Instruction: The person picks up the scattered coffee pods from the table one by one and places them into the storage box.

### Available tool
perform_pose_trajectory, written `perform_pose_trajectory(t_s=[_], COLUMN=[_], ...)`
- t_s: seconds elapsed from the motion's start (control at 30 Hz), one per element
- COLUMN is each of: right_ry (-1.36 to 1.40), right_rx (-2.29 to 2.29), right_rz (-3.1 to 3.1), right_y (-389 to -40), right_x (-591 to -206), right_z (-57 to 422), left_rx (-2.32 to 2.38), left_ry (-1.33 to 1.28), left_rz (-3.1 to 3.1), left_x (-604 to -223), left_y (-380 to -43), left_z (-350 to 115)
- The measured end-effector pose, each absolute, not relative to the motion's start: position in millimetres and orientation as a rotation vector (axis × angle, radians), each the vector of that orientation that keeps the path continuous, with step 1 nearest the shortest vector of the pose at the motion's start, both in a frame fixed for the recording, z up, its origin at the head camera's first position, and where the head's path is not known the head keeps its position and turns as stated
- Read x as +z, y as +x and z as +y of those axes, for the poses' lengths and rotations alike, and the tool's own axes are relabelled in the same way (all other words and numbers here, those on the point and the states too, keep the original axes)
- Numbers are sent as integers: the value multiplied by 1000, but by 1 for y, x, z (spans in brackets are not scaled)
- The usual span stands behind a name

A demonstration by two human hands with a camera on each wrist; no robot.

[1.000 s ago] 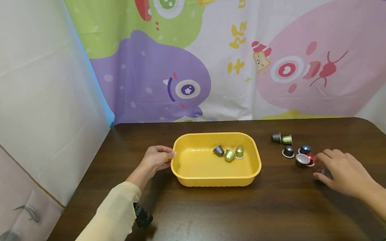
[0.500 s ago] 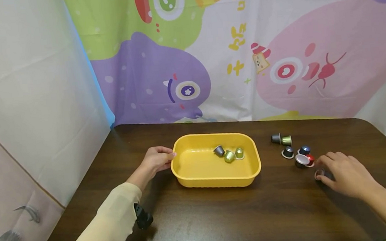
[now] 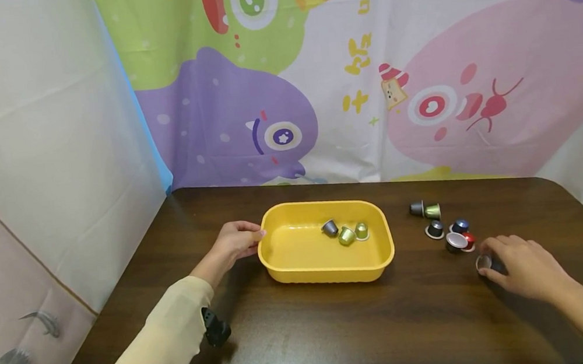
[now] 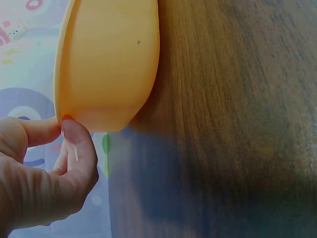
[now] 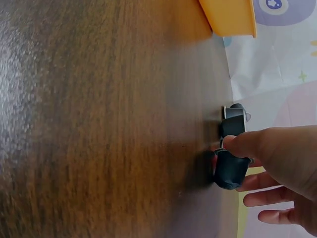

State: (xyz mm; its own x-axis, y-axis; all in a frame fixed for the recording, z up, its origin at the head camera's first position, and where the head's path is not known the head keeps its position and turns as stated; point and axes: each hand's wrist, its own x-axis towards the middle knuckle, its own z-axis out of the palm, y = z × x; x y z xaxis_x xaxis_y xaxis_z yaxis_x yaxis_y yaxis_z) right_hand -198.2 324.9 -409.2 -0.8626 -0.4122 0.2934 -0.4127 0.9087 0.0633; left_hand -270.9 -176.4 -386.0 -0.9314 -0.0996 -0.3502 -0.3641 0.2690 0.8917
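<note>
My left hand (image 3: 234,243) pinches the left rim of a yellow plastic basin (image 3: 306,275), thumb on one side and fingers on the other; the left wrist view shows this closely. Inside the basin lie one dark grey coffee capsule (image 3: 330,228) and two green ones (image 3: 346,235). At the right, my right hand (image 3: 523,265) holds a dark coffee capsule (image 5: 231,169) between thumb and fingers, low over the table. Its pale lid faces left in the head view, and the fingers hide part of its body.
Between basin and right hand lie several loose capsules: a grey one (image 3: 416,208) beside a green one (image 3: 433,211), a black one (image 3: 435,228), a blue one (image 3: 461,226), a red one (image 3: 469,240) and one with its pale lid up (image 3: 456,241). A printed cloth (image 3: 352,158) hangs behind the table.
My right hand has shifted slightly right, away from the red capsule, and more of the held capsule's lid shows. The left hand and the basin have stayed in place.
</note>
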Motion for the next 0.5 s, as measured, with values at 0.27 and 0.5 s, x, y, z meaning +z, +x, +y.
perform_pose_trajectory(t_s=[0.27,0.5], right_ry=[643,684], right_rx=[19,6], right_rz=[-2764,-2712], right_y=[-198,-200], right_x=[-415,-417], right_z=[324,324], left_rx=[1736,1748], left_ry=[-436,-434], left_rz=[2301,2294], left_x=[-385,-386], left_y=[-270,-271], left_z=[-176,-177])
